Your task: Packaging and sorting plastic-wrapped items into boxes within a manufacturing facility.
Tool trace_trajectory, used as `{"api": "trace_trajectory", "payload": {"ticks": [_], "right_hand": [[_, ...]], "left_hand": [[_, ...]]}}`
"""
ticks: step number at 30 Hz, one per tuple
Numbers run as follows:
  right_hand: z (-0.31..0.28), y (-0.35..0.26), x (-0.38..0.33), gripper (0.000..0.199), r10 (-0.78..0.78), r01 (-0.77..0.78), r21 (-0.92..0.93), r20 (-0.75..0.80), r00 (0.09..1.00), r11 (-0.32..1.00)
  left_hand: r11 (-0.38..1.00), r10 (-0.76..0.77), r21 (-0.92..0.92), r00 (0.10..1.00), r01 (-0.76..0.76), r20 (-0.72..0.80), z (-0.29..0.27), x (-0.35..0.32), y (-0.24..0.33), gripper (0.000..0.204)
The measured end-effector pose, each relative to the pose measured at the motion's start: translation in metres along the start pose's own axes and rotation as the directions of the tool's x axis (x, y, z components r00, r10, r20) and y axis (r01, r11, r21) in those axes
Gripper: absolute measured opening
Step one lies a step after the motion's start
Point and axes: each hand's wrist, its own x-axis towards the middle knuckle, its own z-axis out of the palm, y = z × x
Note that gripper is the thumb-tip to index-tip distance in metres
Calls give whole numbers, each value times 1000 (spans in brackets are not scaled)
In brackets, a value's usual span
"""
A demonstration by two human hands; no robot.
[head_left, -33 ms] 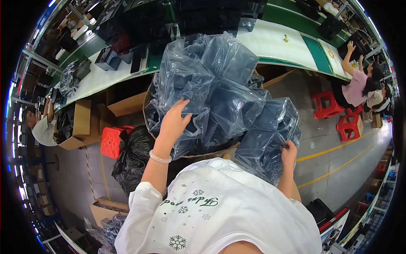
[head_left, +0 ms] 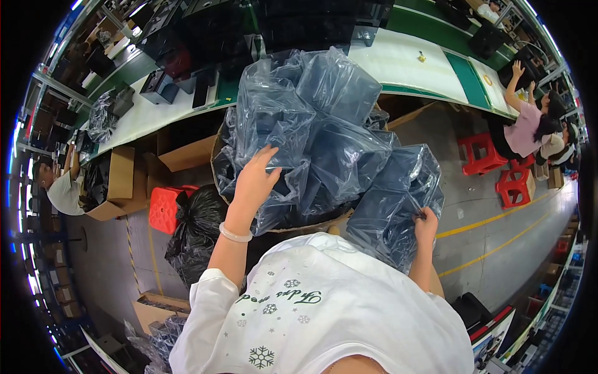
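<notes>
Left hand (head_left: 254,177): open, fingers spread, apparently resting on the near side of the plastic-wrapped pile (head_left: 342,149); probably for steadying, with no grip visible. Right hand (head_left: 427,225): closed on gathered film at the outer edge of the right-hand wrapped piece (head_left: 380,218); likely chosen for easier purchase than on broad, smooth sides. Exact fingertip contact: cannot tell.

Location of pile: heaped over a carton (head_left: 339,219), between torso and long white surface (head_left: 417,68); within easy reach of both hands, presumably by intent. Pieces crowded and tilted together, likely for mutual support. Film presumably against scuffing. Left of carton: knotted black bag (head_left: 194,234), beside red stool (head_left: 163,210).
</notes>
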Motion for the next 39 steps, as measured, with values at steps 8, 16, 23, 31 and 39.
{"api": "trace_trajectory", "payload": {"ticks": [8, 16, 23, 31, 39], "right_hand": [[15, 27, 5, 15, 116, -112, 104, -34, 993, 988], [15, 59, 16, 15, 134, -127, 153, -38, 990, 980], [-12, 82, 40, 17, 241, -239, 255, 23, 970, 937], [-37, 94, 61, 18, 277, -278, 275, 43, 960, 920], [-56, 103, 57, 18, 211, -202, 276, -4, 977, 940]], "left_hand": [[992, 111, 84, 959, -91, -262, -12, -9, 11, 25], [967, 255, 153, 790, -204, -557, 9, 31, -11, 36], [999, 35, 44, 685, -4, -728, -67, 40, -33, 29], [963, -266, -194, 561, 186, -784, -108, -12, -145, 31], [841, -502, -501, 644, 206, -578, -99, -24, -189, 36]]}}
